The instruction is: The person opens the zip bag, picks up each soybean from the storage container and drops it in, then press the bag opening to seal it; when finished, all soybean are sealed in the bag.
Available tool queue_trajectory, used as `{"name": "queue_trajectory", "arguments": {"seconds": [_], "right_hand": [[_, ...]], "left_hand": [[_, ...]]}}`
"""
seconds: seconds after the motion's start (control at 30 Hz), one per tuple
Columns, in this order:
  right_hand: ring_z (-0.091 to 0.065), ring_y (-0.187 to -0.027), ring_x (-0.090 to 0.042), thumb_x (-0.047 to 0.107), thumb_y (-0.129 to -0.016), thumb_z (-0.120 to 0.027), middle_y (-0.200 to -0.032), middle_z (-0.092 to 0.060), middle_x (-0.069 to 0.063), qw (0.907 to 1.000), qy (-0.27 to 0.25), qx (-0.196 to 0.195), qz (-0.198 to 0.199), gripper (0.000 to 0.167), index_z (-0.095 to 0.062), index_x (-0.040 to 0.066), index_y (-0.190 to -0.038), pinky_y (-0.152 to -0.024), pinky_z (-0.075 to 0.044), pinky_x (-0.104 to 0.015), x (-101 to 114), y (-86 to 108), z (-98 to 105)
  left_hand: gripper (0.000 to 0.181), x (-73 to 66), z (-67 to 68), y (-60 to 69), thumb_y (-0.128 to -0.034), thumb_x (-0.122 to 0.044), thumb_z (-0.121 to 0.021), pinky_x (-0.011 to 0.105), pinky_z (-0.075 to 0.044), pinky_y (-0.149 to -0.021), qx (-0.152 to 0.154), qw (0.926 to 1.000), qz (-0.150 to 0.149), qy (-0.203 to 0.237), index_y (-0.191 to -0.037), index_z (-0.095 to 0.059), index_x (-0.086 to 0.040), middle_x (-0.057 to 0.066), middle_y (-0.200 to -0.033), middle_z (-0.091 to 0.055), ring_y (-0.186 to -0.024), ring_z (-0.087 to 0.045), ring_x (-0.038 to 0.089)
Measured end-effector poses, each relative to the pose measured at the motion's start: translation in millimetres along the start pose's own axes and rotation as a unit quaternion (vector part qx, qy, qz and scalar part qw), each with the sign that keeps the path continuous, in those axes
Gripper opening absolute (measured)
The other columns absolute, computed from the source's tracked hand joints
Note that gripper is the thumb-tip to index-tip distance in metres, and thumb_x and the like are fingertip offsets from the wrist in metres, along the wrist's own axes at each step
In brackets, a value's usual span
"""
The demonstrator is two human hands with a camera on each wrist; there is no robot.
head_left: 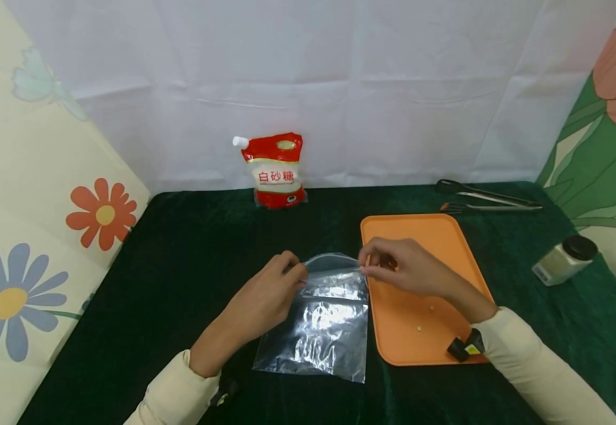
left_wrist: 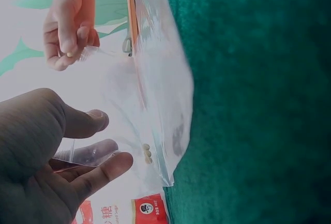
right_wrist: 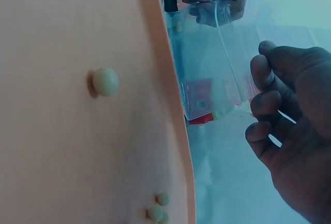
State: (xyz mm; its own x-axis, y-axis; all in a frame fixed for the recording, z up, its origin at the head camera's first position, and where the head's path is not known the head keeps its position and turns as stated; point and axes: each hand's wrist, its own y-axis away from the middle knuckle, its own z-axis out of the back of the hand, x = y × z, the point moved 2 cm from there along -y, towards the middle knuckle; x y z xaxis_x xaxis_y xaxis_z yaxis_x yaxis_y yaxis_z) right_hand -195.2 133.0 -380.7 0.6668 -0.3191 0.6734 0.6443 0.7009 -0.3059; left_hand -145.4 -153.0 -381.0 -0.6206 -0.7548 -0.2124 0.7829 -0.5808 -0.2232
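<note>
A clear zip bag (head_left: 334, 339) lies in front of me, its mouth raised at the far end. My left hand (head_left: 270, 292) holds the mouth's left side, with bag film between thumb and fingers in the left wrist view. At the opposite side, my right hand (head_left: 406, 268) pinches the bag's edge above the tray. A tiny pale round thing (left_wrist: 70, 54) shows at the right fingertips. Several soybean-like pale balls (left_wrist: 147, 154) sit inside the bag. More lie on the orange tray (head_left: 398, 348), among them one large in the right wrist view, a pale ball (right_wrist: 105, 81).
A red and white sugar pouch (head_left: 277, 171) stands at the back against the white cloth. Tongs (head_left: 491, 200) lie behind the tray. To the right, a clear jar with a black lid (head_left: 563, 260) is tipped in view. Dark green cloth (head_left: 180, 254) covers the table.
</note>
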Motion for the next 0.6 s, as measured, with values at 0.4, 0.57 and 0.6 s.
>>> {"name": "queue_trajectory", "arguments": {"seconds": [0.4, 0.57, 0.6], "right_hand": [[-0.049, -0.058, -0.007, 0.035, -0.101, -0.06, -0.079, -0.057, 0.016, 0.9928, 0.114, -0.002, -0.036, 0.018, -0.063, 0.028, -0.118, -0.051, -0.043, -0.026, 12.0, 3.1, 16.3], [-0.05, -0.066, -0.006, 0.032, -0.099, -0.065, -0.087, -0.059, 0.016, 0.9779, 0.181, 0.06, -0.085, 0.009, -0.067, 0.025, -0.106, -0.058, -0.046, -0.028, 9.4, 13.0, 41.0], [-0.051, -0.068, -0.007, 0.03, -0.098, -0.066, -0.087, -0.059, 0.016, 0.9739, 0.188, 0.079, -0.1, 0.007, -0.068, 0.024, -0.103, -0.06, -0.047, -0.029, 7.8, 15.3, 44.4]], "left_hand": [[0.022, -1.1, -0.4, -0.8, -0.0934, -0.019, -0.07, 0.022, -0.051, -0.074, 0.002, 1.0, 0.002, 0.0, -0.115, -0.064, -0.02, -0.001, -0.117, -0.053, -0.095, -0.053, 0.009], [0.023, -1.4, -0.2, -1.0, -0.0941, -0.019, -0.07, 0.022, -0.051, -0.074, -0.001, 1.0, 0.0, -0.001, -0.116, -0.064, -0.02, -0.001, -0.118, -0.053, -0.096, -0.054, 0.01], [0.023, -1.3, -0.2, -0.9, -0.0941, -0.019, -0.07, 0.022, -0.051, -0.074, -0.001, 1.0, 0.0, -0.001, -0.116, -0.064, -0.02, -0.001, -0.118, -0.053, -0.096, -0.054, 0.01]]}}
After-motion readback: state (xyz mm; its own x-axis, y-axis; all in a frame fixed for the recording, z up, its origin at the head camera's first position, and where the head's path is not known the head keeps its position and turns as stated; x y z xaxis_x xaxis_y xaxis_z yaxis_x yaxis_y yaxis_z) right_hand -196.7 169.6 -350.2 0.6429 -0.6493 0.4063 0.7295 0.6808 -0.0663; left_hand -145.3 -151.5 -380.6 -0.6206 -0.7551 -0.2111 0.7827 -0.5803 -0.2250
